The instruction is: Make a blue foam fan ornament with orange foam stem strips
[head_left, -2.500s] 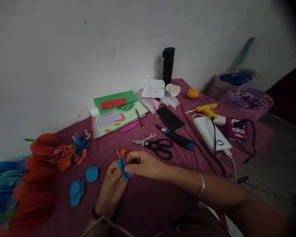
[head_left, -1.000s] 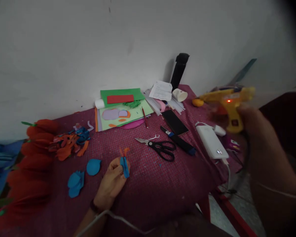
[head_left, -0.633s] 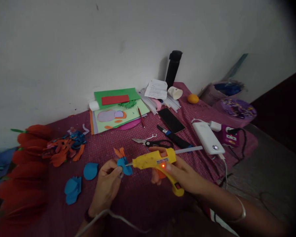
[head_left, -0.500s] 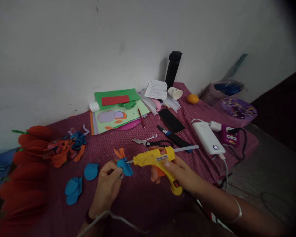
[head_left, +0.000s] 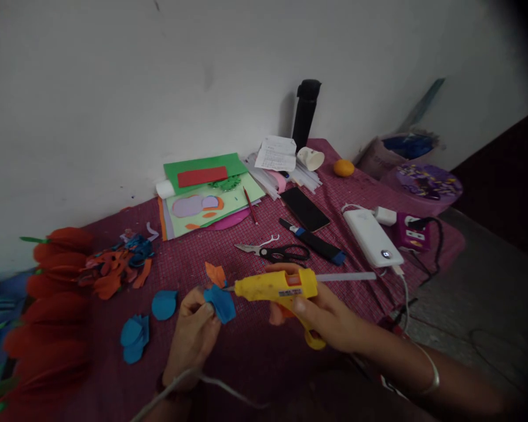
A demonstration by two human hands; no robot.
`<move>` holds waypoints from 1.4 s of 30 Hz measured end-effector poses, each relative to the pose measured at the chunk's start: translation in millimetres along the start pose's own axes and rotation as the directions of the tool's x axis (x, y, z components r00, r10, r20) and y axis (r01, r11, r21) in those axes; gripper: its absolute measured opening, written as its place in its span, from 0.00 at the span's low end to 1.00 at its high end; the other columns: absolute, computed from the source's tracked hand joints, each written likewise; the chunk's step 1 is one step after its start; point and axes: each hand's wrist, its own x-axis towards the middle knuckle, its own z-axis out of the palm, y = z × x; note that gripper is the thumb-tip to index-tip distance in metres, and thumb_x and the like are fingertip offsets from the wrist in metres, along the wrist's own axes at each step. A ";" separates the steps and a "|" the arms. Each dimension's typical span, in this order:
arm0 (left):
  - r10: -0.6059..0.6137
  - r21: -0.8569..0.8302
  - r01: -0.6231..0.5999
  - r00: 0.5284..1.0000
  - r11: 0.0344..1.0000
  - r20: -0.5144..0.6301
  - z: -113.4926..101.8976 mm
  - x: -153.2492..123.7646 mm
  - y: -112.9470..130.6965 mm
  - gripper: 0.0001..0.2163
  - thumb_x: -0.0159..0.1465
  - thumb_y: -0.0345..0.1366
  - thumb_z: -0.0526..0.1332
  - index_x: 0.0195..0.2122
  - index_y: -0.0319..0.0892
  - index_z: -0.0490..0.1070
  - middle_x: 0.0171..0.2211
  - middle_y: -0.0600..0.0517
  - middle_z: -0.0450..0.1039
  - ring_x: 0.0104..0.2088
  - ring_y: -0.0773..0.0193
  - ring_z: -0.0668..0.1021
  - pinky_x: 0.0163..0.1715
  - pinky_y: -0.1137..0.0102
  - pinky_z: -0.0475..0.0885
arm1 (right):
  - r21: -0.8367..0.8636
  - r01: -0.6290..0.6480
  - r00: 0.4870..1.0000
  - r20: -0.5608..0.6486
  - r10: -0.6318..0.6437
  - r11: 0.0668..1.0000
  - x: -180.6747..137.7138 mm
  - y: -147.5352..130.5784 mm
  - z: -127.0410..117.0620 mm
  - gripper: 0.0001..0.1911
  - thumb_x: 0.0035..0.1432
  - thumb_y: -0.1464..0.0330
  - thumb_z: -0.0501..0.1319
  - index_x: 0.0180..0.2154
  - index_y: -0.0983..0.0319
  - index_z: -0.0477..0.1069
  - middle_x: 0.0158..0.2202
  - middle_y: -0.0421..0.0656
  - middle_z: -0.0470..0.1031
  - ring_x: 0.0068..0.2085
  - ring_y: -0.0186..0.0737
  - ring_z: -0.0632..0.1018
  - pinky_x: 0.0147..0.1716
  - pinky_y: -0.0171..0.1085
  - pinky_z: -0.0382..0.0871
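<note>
My left hand (head_left: pixel 196 328) pinches a blue petal-shaped piece (head_left: pixel 222 305), apparently paper or foam, with an orange piece (head_left: pixel 215 274) showing behind it. My right hand (head_left: pixel 321 310) is wrapped round a yellow glue gun (head_left: pixel 273 286). The gun's metal tip is at the upper edge of the blue piece; whether it touches, I cannot tell. A clear glue stick (head_left: pixel 345 276) sticks out of its back end. Left of my left hand lie a single blue cutout (head_left: pixel 164 305) and a small pile of blue cutouts (head_left: pixel 134 339).
Scissors (head_left: pixel 273 252), a box cutter (head_left: pixel 319 245) and a phone (head_left: pixel 305 208) lie beyond the gun. A white power bank (head_left: pixel 372 238) and power strip (head_left: pixel 414 232) sit right. Scraps (head_left: pixel 118 264) and red-orange paper shapes (head_left: pixel 57 293) are left; a black bottle (head_left: pixel 305 114) stands behind.
The blue piece has turned so that more of its flat face shows. The glue gun has tilted a little, its tip still by the piece. The view has shifted slightly.
</note>
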 end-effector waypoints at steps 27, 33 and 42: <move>-0.060 0.001 0.060 0.998 0.998 -0.022 -10.5 0.0 -4.5 0.13 0.48 0.34 0.72 0.18 0.41 0.67 0.16 0.59 0.65 0.18 0.73 0.67 0.21 0.78 0.66 | -0.430 0.085 0.987 0.158 -0.018 0.899 -7.8 -9.3 -9.4 0.19 0.66 0.57 0.48 0.43 0.64 0.68 0.35 0.45 0.67 0.34 0.36 0.70 0.37 0.37 0.69; -0.044 -0.009 0.044 0.999 0.999 -0.015 -14.5 1.1 -4.8 0.11 0.49 0.33 0.71 0.19 0.41 0.68 0.16 0.59 0.65 0.18 0.73 0.67 0.21 0.78 0.66 | -0.405 0.071 0.989 0.150 -0.011 0.912 -11.0 -8.0 -9.9 0.16 0.66 0.59 0.49 0.46 0.63 0.65 0.35 0.45 0.67 0.35 0.36 0.71 0.38 0.38 0.69; -0.053 0.043 0.056 0.996 0.997 -0.073 -7.1 2.7 -3.0 0.12 0.44 0.35 0.74 0.18 0.41 0.70 0.16 0.58 0.68 0.19 0.72 0.69 0.22 0.77 0.68 | -0.408 0.097 0.986 0.160 -0.033 0.908 -8.1 -12.4 -6.4 0.23 0.66 0.60 0.50 0.58 0.63 0.54 0.39 0.47 0.67 0.37 0.38 0.71 0.41 0.41 0.68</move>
